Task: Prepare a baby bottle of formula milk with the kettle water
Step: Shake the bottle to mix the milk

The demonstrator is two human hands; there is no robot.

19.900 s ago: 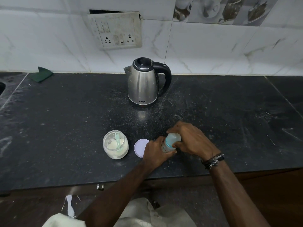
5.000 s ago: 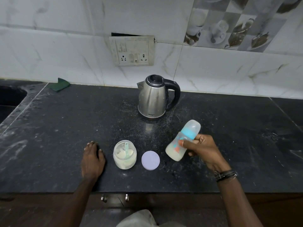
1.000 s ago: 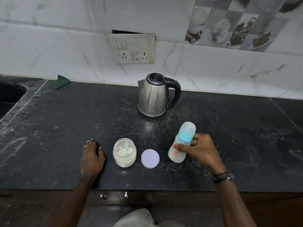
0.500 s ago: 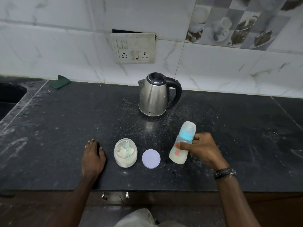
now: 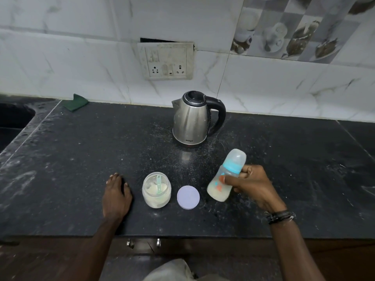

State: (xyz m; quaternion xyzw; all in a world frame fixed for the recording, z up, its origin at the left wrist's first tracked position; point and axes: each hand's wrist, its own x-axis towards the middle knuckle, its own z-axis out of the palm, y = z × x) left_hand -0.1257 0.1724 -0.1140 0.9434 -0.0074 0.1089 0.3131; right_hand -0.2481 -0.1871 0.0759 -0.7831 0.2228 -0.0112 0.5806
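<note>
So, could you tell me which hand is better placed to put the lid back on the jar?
Left. The left hand lies free beside the jar, lid just beyond; the right hand holds the bottle.

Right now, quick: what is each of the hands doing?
Left hand: open, lying flat on the countertop, holding nothing.
Right hand: closed around the baby bottle, which is capped, tilted, and holds milky liquid.

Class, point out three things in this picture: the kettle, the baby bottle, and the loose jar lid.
kettle [image 5: 190, 120]: head view, on its steel body.
baby bottle [image 5: 219, 191]: head view, on the milky lower part.
jar lid [image 5: 188, 197]: head view, on the middle of its flat top.
</note>
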